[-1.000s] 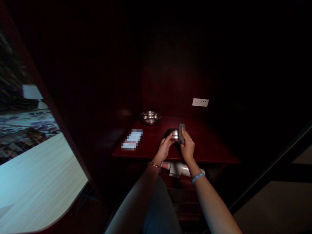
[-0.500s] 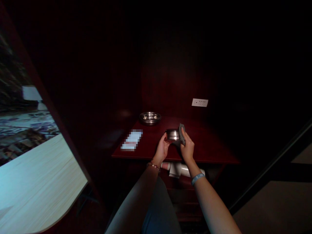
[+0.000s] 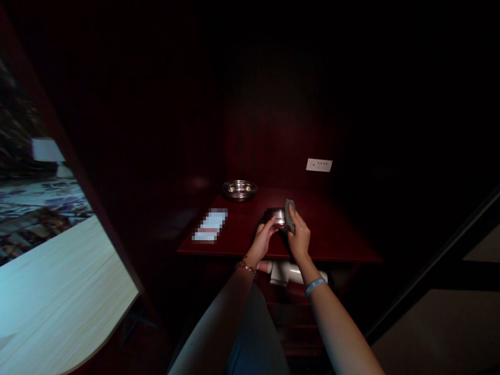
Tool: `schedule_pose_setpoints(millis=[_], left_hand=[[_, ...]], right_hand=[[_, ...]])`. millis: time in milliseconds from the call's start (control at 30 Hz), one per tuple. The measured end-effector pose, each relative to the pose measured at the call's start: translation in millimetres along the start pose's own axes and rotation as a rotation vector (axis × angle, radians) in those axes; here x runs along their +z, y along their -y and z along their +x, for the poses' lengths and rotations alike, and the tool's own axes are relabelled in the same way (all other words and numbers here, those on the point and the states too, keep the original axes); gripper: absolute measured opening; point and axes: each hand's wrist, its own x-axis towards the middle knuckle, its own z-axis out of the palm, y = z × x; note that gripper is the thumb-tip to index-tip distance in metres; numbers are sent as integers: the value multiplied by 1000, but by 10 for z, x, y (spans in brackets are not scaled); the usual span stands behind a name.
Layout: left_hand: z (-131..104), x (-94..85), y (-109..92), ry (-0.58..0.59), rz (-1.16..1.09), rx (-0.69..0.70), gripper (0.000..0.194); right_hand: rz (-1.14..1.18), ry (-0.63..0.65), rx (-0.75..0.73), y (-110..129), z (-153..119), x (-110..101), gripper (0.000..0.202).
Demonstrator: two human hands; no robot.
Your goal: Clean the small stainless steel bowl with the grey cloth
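Above the dark red shelf, my left hand grips a shiny steel bowl, fingers along its near side. The bowl is tilted up on its side, so its inside is hidden from me. My right hand is closed round a grey cloth and presses it against the bowl's right side. Farther back on the left of the shelf stand several steel bowls, nested together. A pale, blurred-out rectangular item lies flat on the shelf, left of my hands.
A white socket plate sits on the back wall. Under the shelf lie a white roll and other pale items, partly hidden by my arms. To the left are a light wooden tabletop and a white lamp.
My left hand's fingers have shifted right across the bowl's near side, and the bowl has turned slightly. My right hand keeps the cloth against it. The view has moved slightly.
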Motion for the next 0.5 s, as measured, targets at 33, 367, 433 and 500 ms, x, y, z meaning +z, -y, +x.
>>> schedule_pose_setpoints(millis=[33, 367, 433, 500], left_hand=[[1, -2, -5, 4, -3, -4, 22], [18, -30, -46, 33, -80, -43, 24], [27, -39, -52, 38, -113, -55, 25], [34, -42, -56, 50, -117, -69, 27]], right_hand=[[-2, -2, 1, 1, 1, 1, 78], [16, -10, 19, -5, 7, 6, 77], [41, -18, 21, -15, 10, 17, 76], [69, -25, 18, -22, 15, 25, 75]])
